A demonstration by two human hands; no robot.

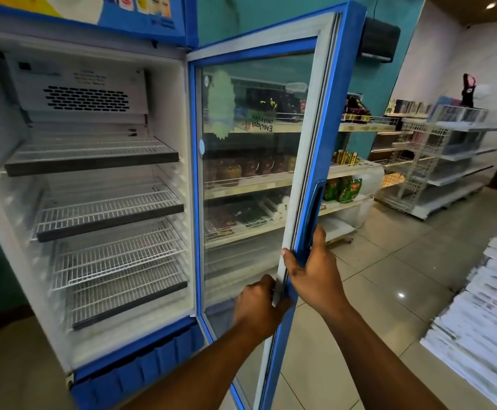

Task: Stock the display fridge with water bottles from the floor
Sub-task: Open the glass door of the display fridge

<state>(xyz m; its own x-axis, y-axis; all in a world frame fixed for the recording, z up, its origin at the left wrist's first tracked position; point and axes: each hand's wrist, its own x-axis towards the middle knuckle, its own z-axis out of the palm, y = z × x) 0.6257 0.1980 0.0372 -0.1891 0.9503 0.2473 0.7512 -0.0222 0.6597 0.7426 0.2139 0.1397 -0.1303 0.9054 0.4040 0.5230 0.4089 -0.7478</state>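
The blue display fridge [164,119] stands open on the left, its several white wire shelves [102,208] bare. Its glass door [256,173] is swung out toward me, edge on. My right hand [315,270] grips the door's free edge just below the dark handle recess [315,208], thumb on the inner white gasket. My left hand [256,309] grips the same edge lower down, from the inner side. No water bottles are in view.
Store shelving with packaged goods [353,161] runs behind the door. White wire racks [424,161] stand at the far right. A stack of white printed cartons [484,306] sits on the tiled floor [374,291] at right.
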